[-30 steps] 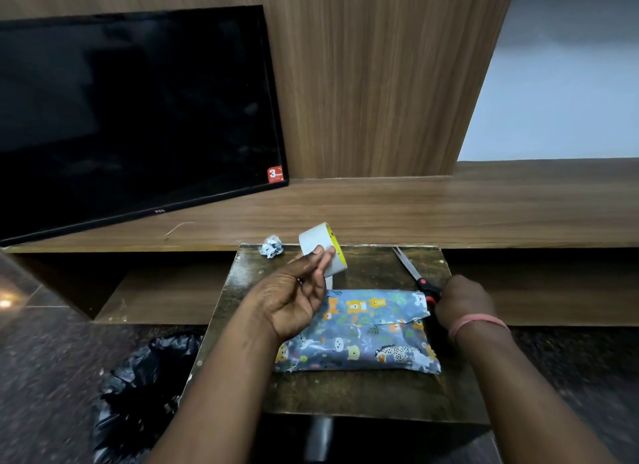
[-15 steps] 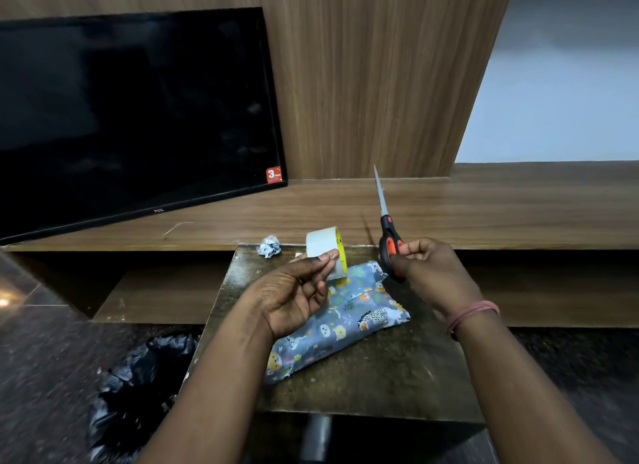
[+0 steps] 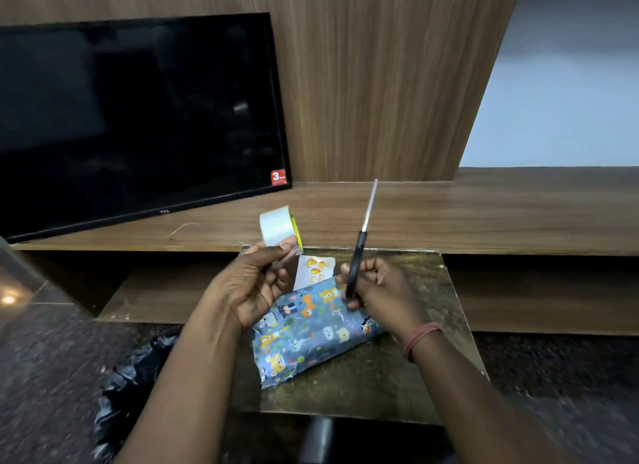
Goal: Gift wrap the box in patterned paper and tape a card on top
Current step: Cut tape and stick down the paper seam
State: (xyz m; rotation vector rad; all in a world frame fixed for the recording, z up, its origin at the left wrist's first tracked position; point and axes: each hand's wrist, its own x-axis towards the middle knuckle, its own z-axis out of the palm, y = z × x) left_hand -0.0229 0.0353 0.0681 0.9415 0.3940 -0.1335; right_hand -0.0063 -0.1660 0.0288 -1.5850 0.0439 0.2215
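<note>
Part of the card [image 3: 313, 269] shows behind the wrapped box [image 3: 313, 332]; the left hand [image 3: 254, 287] hides the rest, and its print is too small to read. Blue paper with cartoon animals covers the box, which lies tilted on the counter [image 3: 408, 370] under both hands. The left hand grips a tape roll [image 3: 278, 227]; the right hand [image 3: 378, 290] clasps scissors [image 3: 361, 249], blades closed and pointing up.

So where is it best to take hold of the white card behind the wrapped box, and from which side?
Pinch the card's far top edge, coming from above and behind. Its near part is hidden behind the wrapped box, and both hands flank it, so only that upper strip looks free.
</note>
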